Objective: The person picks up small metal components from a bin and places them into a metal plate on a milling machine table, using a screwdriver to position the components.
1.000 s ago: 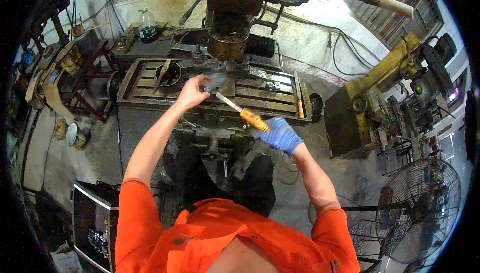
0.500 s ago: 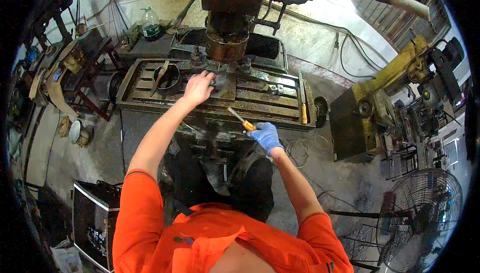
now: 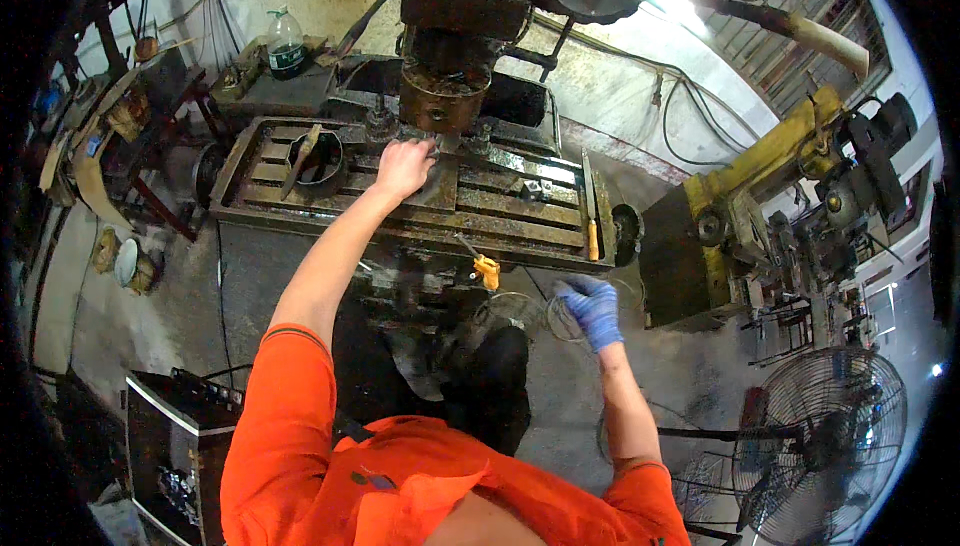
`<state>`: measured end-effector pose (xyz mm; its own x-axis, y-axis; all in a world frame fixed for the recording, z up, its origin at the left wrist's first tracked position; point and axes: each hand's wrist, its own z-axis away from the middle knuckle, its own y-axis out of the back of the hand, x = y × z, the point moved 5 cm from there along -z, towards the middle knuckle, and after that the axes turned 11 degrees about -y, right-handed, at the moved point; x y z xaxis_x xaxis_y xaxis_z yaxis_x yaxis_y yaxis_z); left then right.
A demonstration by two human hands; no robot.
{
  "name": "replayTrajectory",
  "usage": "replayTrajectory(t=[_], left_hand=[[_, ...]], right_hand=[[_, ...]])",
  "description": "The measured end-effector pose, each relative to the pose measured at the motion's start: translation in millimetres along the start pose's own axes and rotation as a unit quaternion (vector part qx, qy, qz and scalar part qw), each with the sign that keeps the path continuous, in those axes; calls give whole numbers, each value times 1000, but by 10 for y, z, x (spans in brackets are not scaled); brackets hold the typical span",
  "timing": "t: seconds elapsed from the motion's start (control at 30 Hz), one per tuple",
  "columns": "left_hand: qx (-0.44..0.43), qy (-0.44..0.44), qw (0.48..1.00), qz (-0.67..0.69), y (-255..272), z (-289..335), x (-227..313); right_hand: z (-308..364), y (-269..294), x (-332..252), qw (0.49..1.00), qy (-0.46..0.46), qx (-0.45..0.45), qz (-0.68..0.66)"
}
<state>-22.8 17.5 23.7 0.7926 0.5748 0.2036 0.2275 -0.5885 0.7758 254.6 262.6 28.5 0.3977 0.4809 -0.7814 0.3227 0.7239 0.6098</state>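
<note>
Beneath the round spindle head (image 3: 440, 96) of a milling machine, my bare left hand (image 3: 405, 168) reaches over the slotted table (image 3: 350, 204). Its fingers are closed together at something small that I cannot make out. Off the table's front edge, my right hand (image 3: 592, 311) wears a blue knitted glove. The fingers are loosely bent, and no object shows in them. Between the hands, a yellow-handled lever or tool (image 3: 487, 271) with a thin metal shank sits at the front edge, apart from both hands.
On the table's left side stands a dark pot (image 3: 322, 161) with a wooden-handled brush (image 3: 300, 161). A file with a yellow handle (image 3: 593, 239) lies near its right end. A large bottle (image 3: 286, 46) stands behind. At right are a yellow machine (image 3: 715, 196) and a fan (image 3: 820, 436).
My right hand has let go of the yellow handle and moved right and toward me. My left hand has shifted slightly toward the spindle. The whole view has also shifted a little.
</note>
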Motion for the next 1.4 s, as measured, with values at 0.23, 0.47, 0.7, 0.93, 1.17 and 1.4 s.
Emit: replayTrajectory(t=[0.23,0.47,0.7,0.93,1.17,1.4], left_hand=[[2,32,999,-5,-84,29,-119],[-37,153,986,-45,93,25,-259],[-32,155,986,-50,15,-32,-281],[-46,145,987,-49,-23,-50,-208],[-70,133,987,-49,249,50,-284],[87,102,978,-157,1577,868,-563]], right_hand=[[-142,1052,-1031,985,132,75,-83],[-219,2285,-2719,821,459,134,-313],[165,2325,-3028,792,479,170,-340],[576,1454,-2072,716,415,538,161],[513,1379,-2103,780,475,368,-175],[497,1370,-1979,758,509,363,-188]])
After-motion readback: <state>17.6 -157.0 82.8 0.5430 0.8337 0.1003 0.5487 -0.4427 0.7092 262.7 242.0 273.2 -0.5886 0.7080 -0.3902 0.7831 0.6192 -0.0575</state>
